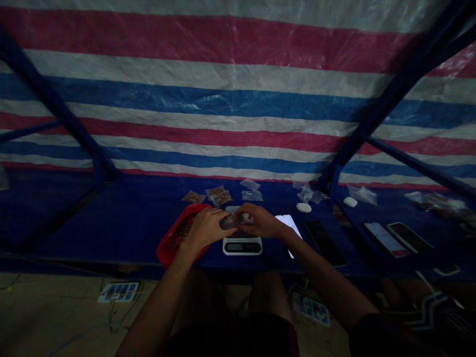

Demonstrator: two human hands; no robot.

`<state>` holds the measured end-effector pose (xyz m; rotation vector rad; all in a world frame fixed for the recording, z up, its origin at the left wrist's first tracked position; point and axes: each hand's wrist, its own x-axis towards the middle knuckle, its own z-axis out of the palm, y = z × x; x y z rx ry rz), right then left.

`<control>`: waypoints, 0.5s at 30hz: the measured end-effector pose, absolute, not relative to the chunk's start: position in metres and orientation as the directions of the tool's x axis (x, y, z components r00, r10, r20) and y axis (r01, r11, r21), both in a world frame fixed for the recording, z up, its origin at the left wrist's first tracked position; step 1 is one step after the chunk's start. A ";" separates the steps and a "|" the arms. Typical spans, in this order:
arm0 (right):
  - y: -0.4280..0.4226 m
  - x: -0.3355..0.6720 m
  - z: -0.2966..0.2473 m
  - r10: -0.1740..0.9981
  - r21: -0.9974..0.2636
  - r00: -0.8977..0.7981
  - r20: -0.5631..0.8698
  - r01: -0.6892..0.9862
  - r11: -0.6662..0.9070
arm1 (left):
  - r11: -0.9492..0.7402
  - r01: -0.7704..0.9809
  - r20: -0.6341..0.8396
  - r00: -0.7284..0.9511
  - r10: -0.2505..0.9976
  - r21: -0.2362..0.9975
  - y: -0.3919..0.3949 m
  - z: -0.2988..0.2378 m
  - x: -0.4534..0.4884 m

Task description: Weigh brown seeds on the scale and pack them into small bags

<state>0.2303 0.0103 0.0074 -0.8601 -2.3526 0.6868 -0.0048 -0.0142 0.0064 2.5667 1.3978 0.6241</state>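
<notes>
My left hand and right hand meet above the small scale, fingers of both pinched on a little clear bag held between them, just over the weighing plate. Under my left wrist sits the red tray of brown bits, and beyond it lie filled packets and empty bags on the blue table, with a lit phone just right of my right hand
</notes>
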 end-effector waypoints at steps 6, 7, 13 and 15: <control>0.018 0.231 0.027 0.627 -0.573 -0.734 0.261 0.405 0.713 | -0.516 0.756 0.293 0.428 0.855 0.402 -0.015 0.000 -0.002; 0.020 0.231 0.030 0.626 -0.572 -0.738 0.252 0.408 0.711 | -0.506 0.753 0.299 0.411 0.861 0.421 -0.015 -0.001 -0.001; 0.025 0.229 0.047 0.633 -0.551 -0.736 0.240 0.433 0.713 | -0.453 0.706 0.312 0.332 0.890 0.544 -0.014 -0.003 -0.005; 0.026 0.227 0.050 0.623 -0.539 -0.741 0.250 0.428 0.725 | -0.434 0.701 0.300 0.314 0.901 0.567 -0.014 -0.002 -0.007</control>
